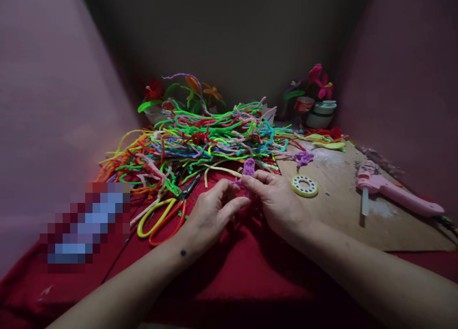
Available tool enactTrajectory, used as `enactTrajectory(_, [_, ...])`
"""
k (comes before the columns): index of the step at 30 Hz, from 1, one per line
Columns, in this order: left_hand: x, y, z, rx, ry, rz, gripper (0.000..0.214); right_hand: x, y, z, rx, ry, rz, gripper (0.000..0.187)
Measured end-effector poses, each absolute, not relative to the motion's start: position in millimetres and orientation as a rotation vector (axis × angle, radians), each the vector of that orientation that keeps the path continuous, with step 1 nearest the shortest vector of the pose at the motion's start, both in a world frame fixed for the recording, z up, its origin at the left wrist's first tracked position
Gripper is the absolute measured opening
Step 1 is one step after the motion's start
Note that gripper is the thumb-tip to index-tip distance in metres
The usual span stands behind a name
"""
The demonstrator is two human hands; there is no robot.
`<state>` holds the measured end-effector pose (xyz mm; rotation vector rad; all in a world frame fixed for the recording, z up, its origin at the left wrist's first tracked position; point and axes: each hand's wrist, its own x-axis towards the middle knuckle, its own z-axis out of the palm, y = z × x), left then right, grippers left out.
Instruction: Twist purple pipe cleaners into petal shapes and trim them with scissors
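Note:
Between my two hands is a purple pipe-cleaner piece (249,167), bent into a small rounded petal shape that stands up above the fingertips. My right hand (274,195) pinches it near its base. My left hand (216,207) has its thumb and fingers closed around a thin purple end on the left side; part of that grip is hidden. Below and left of my left hand lie scissors (162,219) with one yellow and one red handle. To the right of my right hand rests a second purple pipe-cleaner shape (304,158) on a board.
A large heap of coloured pipe cleaners (214,133) spreads across the back of the red cloth (229,281). On the brown board (343,228) are a round white disc with a yellow rim (304,185) and a pink glue gun (400,193). Pipe-cleaner flowers (324,86) stand behind.

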<state>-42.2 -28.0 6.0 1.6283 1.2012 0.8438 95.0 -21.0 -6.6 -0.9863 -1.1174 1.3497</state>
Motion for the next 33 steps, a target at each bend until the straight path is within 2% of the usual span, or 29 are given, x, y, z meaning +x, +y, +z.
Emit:
enactTrajectory(7, [-46, -27, 8, 1.832, 1.294, 1.106, 0.013, 93, -24, -3, -0.872, -1.032, 1.556, 0.017])
enactTrajectory(14, [-48, -24, 18, 1.701, 1.284, 1.027, 0.014, 97, -19, -3, -0.89, -1.032, 1.578, 0.009])
enactTrajectory(21, [-48, -19, 14, 1.443, 1.076, 0.856, 0.025, 95, -22, 2, -0.927, -1.06, 1.543, 0.008])
enactTrajectory(25, [-47, -20, 14, 1.426, 1.112, 0.903, 0.021, 96, -22, 1, -1.046, -1.112, 1.443, 0.01])
enactTrajectory(33, [-47, -26, 6, 1.909, 1.183, 1.092, 0.008, 97, -19, -6, -1.088, -1.126, 1.452, 0.015])
